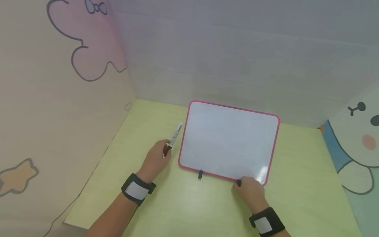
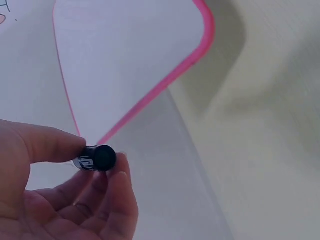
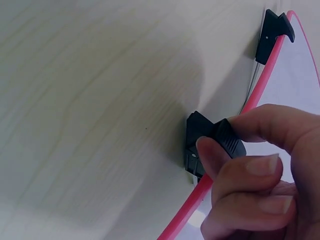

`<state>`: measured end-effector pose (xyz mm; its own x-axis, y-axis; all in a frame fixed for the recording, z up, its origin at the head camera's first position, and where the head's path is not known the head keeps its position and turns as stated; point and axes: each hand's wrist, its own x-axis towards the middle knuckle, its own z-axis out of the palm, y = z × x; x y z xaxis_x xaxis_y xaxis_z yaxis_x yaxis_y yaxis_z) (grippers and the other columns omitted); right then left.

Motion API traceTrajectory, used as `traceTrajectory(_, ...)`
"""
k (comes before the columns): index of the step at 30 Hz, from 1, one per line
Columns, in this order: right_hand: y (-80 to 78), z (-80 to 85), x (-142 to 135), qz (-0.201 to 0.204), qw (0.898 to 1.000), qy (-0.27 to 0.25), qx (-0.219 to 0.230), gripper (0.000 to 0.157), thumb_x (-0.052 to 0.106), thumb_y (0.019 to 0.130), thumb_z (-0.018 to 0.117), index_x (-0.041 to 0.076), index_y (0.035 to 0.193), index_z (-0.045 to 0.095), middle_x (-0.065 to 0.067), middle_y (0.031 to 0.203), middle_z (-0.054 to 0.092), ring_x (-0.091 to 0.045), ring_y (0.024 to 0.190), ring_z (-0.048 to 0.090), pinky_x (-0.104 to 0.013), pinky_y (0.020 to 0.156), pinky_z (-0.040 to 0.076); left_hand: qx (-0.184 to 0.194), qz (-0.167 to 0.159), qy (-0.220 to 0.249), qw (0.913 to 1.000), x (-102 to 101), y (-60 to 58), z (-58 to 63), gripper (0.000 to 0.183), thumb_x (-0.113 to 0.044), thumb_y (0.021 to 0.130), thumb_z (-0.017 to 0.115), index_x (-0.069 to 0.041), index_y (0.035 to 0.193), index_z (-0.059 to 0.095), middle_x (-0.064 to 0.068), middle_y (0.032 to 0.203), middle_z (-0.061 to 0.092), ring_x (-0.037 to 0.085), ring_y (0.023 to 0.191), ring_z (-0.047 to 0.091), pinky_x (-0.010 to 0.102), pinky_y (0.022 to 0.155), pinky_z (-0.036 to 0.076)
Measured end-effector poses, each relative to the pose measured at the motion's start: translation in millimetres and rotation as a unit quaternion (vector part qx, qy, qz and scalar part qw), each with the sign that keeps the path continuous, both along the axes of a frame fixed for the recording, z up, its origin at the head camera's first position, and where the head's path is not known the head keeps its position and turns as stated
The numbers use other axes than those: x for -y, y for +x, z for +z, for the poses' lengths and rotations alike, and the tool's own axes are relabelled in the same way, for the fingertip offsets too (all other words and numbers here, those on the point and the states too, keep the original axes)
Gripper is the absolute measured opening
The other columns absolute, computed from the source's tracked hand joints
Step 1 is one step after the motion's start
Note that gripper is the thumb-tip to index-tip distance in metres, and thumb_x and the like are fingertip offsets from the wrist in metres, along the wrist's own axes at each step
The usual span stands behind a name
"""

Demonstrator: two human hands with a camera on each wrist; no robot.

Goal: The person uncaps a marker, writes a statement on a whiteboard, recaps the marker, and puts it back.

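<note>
A white marker with a dark end [image 1: 175, 135] is pinched between the thumb and fingers of my left hand [image 1: 154, 161], just left of the whiteboard. In the left wrist view the marker's round dark end [image 2: 105, 158] faces the camera. The pink-framed whiteboard [image 1: 229, 141] shows a blank white face and stands raised off the table along its near edge. At that edge, toward the right corner, my right hand [image 1: 251, 194] pinches a black clip [image 3: 196, 142] with thumb and index finger. The other fingers curl beside the pink frame [image 3: 187, 212].
A second black clip [image 1: 200, 174] sits on the same near edge, farther left. The pale yellow table [image 1: 183, 204] runs back to a grey wall [image 1: 237, 65]. Walls with cartoon drawings border it at the left [image 1: 74, 115] and right [image 1: 359, 144].
</note>
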<state>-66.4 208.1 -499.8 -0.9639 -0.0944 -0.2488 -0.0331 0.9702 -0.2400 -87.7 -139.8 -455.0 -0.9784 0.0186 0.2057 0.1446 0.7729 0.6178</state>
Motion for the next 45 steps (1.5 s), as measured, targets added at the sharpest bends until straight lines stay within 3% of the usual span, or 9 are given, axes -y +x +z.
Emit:
traceTrajectory(8, 3.2, -0.5, -1.1, -0.007, 1.0, -0.007, -0.018, 0.032, 0.028, 0.08, 0.055, 0.011, 0.055, 0.042, -0.002, 0.052, 0.041, -0.018, 0.048, 0.039, -0.032, 0.04, 0.032, -0.02, -0.183, 0.042, 0.982, -30.9, 7.6, 15.6, 0.032, -0.009, 0.088, 0.059, -0.005, 0.12, 0.056, -0.007, 0.092, 0.05, 0.005, 0.08, 0.047, 0.028, 0.067, 0.049)
traceTrajectory(14, -0.1, 2.4, 6.5, 0.002, 1.0, -0.008, -0.015, 0.033, 0.028, 0.081, 0.056, 0.012, 0.056, 0.042, -0.001, 0.051, 0.041, -0.016, 0.047, 0.039, -0.029, 0.041, 0.03, -0.037, -0.275, 0.032, 0.9601, -48.1, 13.8, 23.5, 0.033, -0.01, 0.09, 0.058, -0.006, 0.123, 0.058, -0.006, 0.098, 0.052, 0.005, 0.081, 0.045, 0.021, 0.068, 0.045)
traceTrajectory(20, -3.2, 5.4, 11.8, 0.002, 1.0, -0.008, 0.002, 0.032, 0.027, 0.083, 0.058, 0.01, 0.059, 0.046, -0.002, 0.052, 0.043, -0.017, 0.049, 0.041, -0.029, 0.044, 0.03, -0.061, -0.322, 0.022, 0.9444, -61.3, 15.5, 23.9, 0.032, -0.01, 0.09, 0.058, -0.007, 0.122, 0.061, -0.006, 0.096, 0.051, 0.005, 0.081, 0.043, 0.017, 0.069, 0.041)
traceTrajectory(26, -2.6, 8.8, 9.9, 0.01, 1.0, -0.005, 0.009, 0.036, 0.033, 0.084, 0.061, 0.011, 0.059, 0.047, 0.0, 0.052, 0.042, -0.016, 0.048, 0.041, -0.028, 0.043, 0.03, -0.076, -0.34, -0.004, 0.9375, -69.1, 16.1, 24.8, 0.033, -0.007, 0.09, 0.058, -0.007, 0.122, 0.062, -0.004, 0.095, 0.051, 0.006, 0.083, 0.043, 0.017, 0.071, 0.04)
traceTrajectory(31, -1.6, 26.0, 5.7, 0.026, 0.997, -0.038, -0.054, 0.032, 0.034, 0.088, 0.057, 0.012, 0.065, 0.052, 0.004, 0.05, 0.04, -0.013, 0.045, 0.038, -0.027, 0.04, 0.027, -0.073, -0.343, -0.011, 0.9363, -71.9, 15.7, 27.3, 0.033, -0.01, 0.091, 0.057, -0.007, 0.123, 0.061, -0.004, 0.095, 0.051, 0.006, 0.083, 0.042, 0.016, 0.07, 0.039)
traceTrajectory(34, -0.8, 43.7, 4.0, 0.022, 0.984, -0.115, -0.136, 0.024, 0.027, 0.094, 0.05, 0.009, 0.082, 0.06, 0.004, 0.055, 0.04, -0.012, 0.047, 0.036, -0.027, 0.041, 0.028, -0.076, -0.344, -0.011, 0.9358, -72.9, 15.6, 30.5, 0.033, -0.011, 0.092, 0.056, -0.006, 0.124, 0.061, -0.004, 0.094, 0.051, 0.006, 0.083, 0.042, 0.016, 0.07, 0.038)
traceTrajectory(38, 5.3, 68.5, 7.1, 0.022, 0.935, -0.278, -0.218, 0.028, 0.017, 0.1, 0.038, 0.002, 0.107, 0.06, 0.002, 0.068, 0.045, -0.01, 0.056, 0.038, -0.026, 0.044, 0.03, -0.079, -0.346, -0.006, 0.9349, -73.0, 17.3, 35.9, 0.033, -0.011, 0.092, 0.055, -0.007, 0.125, 0.061, -0.004, 0.094, 0.05, 0.006, 0.083, 0.041, 0.017, 0.071, 0.038)
traceTrajectory(41, 11.9, 81.5, 8.4, 0.047, 0.9, -0.378, -0.213, 0.031, 0.013, 0.1, 0.034, 0.003, 0.118, 0.056, 0.0, 0.081, 0.053, -0.009, 0.064, 0.044, -0.025, 0.044, 0.031, -0.088, -0.354, 0.001, 0.931, -74.4, 18.2, 38.0, 0.034, -0.011, 0.092, 0.056, -0.007, 0.125, 0.06, -0.003, 0.095, 0.051, 0.006, 0.084, 0.041, 0.016, 0.071, 0.038)
traceTrajectory(45, 18.0, 91.1, 9.9, 0.07, 0.882, -0.434, -0.166, 0.029, 0.007, 0.095, 0.046, 0.006, 0.123, 0.055, -0.001, 0.093, 0.061, -0.009, 0.069, 0.052, -0.023, 0.046, 0.04, -0.109, -0.366, 0.015, 0.924, -77.9, 19.2, 42.3, 0.034, -0.01, 0.09, 0.058, -0.006, 0.124, 0.061, -0.002, 0.095, 0.051, 0.006, 0.084, 0.041, 0.015, 0.071, 0.038)
